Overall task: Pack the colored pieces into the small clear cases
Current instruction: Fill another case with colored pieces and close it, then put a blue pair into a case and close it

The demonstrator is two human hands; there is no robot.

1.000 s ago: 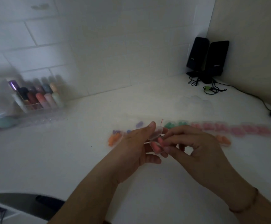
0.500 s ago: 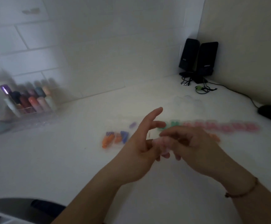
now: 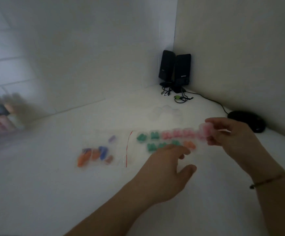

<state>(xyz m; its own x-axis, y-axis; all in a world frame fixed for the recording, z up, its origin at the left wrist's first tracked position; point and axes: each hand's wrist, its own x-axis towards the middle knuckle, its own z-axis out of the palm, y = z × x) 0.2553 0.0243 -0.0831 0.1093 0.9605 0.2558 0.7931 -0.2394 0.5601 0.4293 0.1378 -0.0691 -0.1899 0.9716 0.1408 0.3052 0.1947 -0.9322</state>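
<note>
My right hand holds a small clear case with pink pieces at the right end of a row of filled pink cases. Green cases continue that row to the left, with more green ones and an orange one in front. My left hand hovers just in front of the green cases, fingers apart and holding nothing. A clear zip bag with loose orange, blue and purple pieces lies further left. Several empty clear cases sit behind the rows. The image is blurred.
Two black speakers with cables stand in the back corner. A black mouse lies at the right by the wall. A clear organiser with coloured bottles stands at the far left on the white table.
My hands have separated. The right hand carried the pink case out to the right end of the row, and the left hand let go and dropped toward the green cases. The view shifted right.
</note>
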